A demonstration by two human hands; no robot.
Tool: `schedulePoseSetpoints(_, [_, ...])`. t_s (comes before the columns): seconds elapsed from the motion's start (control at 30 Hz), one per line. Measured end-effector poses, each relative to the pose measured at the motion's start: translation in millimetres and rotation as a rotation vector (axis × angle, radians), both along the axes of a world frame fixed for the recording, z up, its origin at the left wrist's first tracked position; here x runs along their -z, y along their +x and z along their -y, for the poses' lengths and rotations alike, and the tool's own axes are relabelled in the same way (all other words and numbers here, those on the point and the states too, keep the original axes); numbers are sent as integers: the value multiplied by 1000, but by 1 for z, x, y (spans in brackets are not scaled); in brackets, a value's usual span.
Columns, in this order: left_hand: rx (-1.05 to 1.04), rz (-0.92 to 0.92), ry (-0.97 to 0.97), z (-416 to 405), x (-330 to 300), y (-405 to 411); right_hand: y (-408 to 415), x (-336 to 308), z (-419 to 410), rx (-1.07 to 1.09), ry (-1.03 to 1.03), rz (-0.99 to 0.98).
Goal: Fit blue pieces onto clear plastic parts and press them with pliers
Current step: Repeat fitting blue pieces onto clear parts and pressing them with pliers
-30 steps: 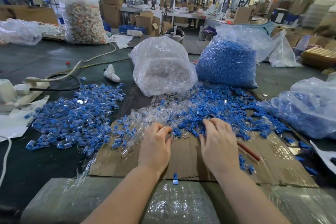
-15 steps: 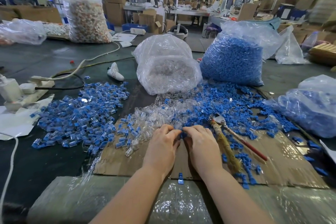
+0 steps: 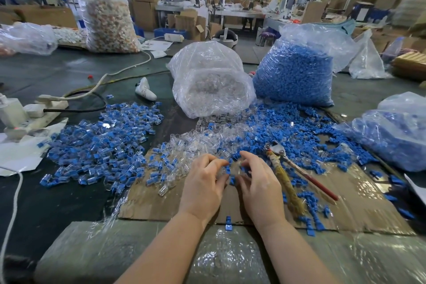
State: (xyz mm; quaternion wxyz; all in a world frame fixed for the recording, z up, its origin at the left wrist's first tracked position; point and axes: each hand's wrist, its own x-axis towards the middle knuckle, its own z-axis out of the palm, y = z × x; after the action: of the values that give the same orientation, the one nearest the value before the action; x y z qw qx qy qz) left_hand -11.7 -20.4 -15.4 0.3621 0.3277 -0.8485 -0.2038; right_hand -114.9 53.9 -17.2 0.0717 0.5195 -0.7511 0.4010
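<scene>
Loose clear plastic parts (image 3: 196, 143) and loose blue pieces (image 3: 297, 131) lie heaped at the far edge of a cardboard sheet (image 3: 359, 203). My left hand (image 3: 202, 184) has curled fingers and pinches a clear part with a blue piece (image 3: 227, 170) at its fingertips. Close beside it, my right hand (image 3: 260, 184) curls its fingers around a small blue piece (image 3: 244, 169). The pliers (image 3: 284, 175), one handle wrapped and one red, lie on the cardboard just right of my right hand, with neither hand on them. A pile of fitted blue-and-clear parts (image 3: 101, 143) spreads out on the left.
Behind the heaps stand a bag of clear parts (image 3: 212, 85) and a bag of blue pieces (image 3: 295, 69). Another bag of blue parts (image 3: 398, 136) sits at the right. A power strip with cables (image 3: 39, 110) lies far left. One blue piece (image 3: 228, 222) lies at the cardboard's near edge.
My right hand came off the pliers, which now lie uncovered on the cardboard. Both hands met in the middle over the small parts and have now drawn slightly apart.
</scene>
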Motion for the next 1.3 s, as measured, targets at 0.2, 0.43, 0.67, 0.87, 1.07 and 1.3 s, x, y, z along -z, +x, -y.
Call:
schedulePoseSetpoints(0.2, [82, -67, 77, -3, -6, 3, 5, -5, -2, -114, -40, -41])
schedulePoseSetpoints(0.43, [73, -132, 156, -4, -7, 4, 5, -5, -2, -145, -63, -39])
schedulePoseSetpoints(0.67, [77, -38, 134, -3, -6, 2, 5, -6, -2, -164, -59, -1])
schedulePoseSetpoints(0.87, [11, -73, 157, -1, -7, 2, 4, -6, -2, -161, -59, 55])
schedulePoseSetpoints(1.07, [25, -148, 179, -3, -9, 4, 2, -3, -3, -62, -41, 28])
schedulePoseSetpoints(1.3, [44, -137, 183, -1, -7, 3, 2, -3, -1, -38, -19, 84])
